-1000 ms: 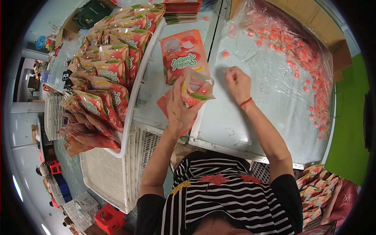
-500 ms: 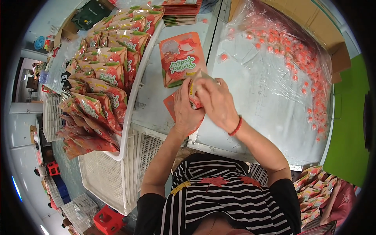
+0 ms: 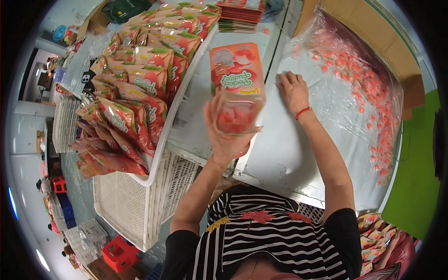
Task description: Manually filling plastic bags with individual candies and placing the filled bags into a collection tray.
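My left hand point(image 3: 223, 135) is wrapped round an opened candy pouch point(image 3: 239, 99), its mouth gaping and red pieces visible inside. Beyond it lies a flat red-and-orange pouch point(image 3: 237, 60) with a picture of pale peeled fruit. My right hand point(image 3: 294, 92) is lowered to the pale tabletop point(image 3: 280, 149), right of the pouches, its fingers curled down. Whatever those fingertips hold, if anything, is hidden beneath them. Many small wrapped red candies point(image 3: 360, 96) spread out from a clear plastic bag point(image 3: 322, 35) farther right.
A white crate point(image 3: 164, 140) on the left is packed with upright filled pouches point(image 3: 149, 65). A stack of flat pouches point(image 3: 240, 18) stands at the back. A cardboard box point(image 3: 396, 46) borders the candies. More pouches point(image 3: 375, 233) lie low on the right.
My right hand has left the pouch and moved right onto the tabletop, covering where a lone candy lay. The pouch in my left hand is now lifted, its mouth wide open.
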Tool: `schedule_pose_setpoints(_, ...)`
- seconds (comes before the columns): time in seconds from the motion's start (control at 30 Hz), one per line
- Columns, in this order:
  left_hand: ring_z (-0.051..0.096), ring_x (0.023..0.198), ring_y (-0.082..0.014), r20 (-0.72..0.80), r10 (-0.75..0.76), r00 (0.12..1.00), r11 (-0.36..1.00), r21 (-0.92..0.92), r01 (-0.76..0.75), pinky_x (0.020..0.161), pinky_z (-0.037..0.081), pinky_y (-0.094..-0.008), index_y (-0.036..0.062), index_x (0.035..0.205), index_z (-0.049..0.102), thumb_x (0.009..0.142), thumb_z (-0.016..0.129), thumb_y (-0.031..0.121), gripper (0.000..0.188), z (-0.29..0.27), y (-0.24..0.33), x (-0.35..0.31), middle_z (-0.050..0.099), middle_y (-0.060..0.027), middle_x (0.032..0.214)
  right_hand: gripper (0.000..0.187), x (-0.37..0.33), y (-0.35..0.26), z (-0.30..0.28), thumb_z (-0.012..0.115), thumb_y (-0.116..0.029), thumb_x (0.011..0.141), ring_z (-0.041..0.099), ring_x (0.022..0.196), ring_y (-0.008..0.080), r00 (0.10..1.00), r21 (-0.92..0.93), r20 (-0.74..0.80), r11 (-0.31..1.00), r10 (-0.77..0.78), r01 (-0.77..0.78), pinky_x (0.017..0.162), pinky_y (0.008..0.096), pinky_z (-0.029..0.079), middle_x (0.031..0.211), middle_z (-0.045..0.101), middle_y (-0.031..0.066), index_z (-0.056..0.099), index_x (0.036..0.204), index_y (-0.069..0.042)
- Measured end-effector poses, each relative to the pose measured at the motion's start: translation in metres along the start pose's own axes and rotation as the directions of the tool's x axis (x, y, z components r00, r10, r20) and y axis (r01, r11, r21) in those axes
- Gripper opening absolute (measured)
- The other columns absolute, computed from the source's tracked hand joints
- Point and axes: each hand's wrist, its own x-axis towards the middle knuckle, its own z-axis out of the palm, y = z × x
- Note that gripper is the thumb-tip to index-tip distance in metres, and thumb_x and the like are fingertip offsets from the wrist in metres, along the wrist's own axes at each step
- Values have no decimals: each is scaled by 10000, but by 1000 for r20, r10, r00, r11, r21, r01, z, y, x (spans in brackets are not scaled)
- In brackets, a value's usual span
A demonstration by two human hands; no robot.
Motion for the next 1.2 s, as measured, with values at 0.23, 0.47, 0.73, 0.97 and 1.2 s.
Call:
schedule_pose_setpoints(0.23, 427, 1212, -309, 146, -149, 978, 953, -245, 181, 1034, 360, -415, 21, 1391, 182, 521, 884, 143, 1125, 13, -4, 9, 335, -178, 1379, 178, -1, -7, -39, 542, -114, 899, 608, 734, 257, 965, 490, -18, 844, 262, -220, 679, 343, 498, 897, 638, 130, 577, 1053, -32)
schedule_pose_setpoints(0.47, 352, 1214, -358, 85, -148, 985, 978, -134, 158, 1031, 306, -430, 10, 1390, 237, 544, 848, 188, 1059, 21, 2, 5, 391, -165, 1347, 179, 5, -99, -167, 593, -136, 876, 606, 758, 197, 993, 572, -16, 813, -119, 106, 728, 290, 472, 853, 648, 87, 611, 1027, -43)
schedule_pose_setpoints(0.73, 327, 1203, -405, -27, -26, 999, 998, 55, 28, 1009, 290, -490, -13, 1395, 182, 561, 840, 252, 1094, 20, 2, 6, 365, -196, 1313, 110, 4, -132, -178, 632, -141, 821, 572, 775, 277, 950, 355, -166, 883, -264, 307, 841, 378, 432, 846, 585, 91, 625, 841, -33)
schedule_pose_setpoints(0.97, 490, 1077, -208, 271, -215, 938, 787, -520, 331, 922, 396, -354, 6, 1426, 125, 657, 780, 117, 1016, -22, 7, 22, 508, -117, 1125, 98, 9, -97, -189, 612, -42, 710, 578, 753, 240, 834, 440, -47, 738, -550, 511, 861, 401, 468, 798, 525, 66, 571, 798, -31)
schedule_pose_setpoints(1.2, 514, 791, -37, 484, -356, 799, 606, -532, 592, 695, 438, -197, -45, 952, 650, 913, 559, 71, 152, -40, 23, 38, 608, 2, 880, 123, 2, -105, -208, 657, -76, 757, 582, 723, 314, 854, 591, 48, 704, -518, 393, 661, 361, 500, 857, 591, 127, 575, 767, 15)
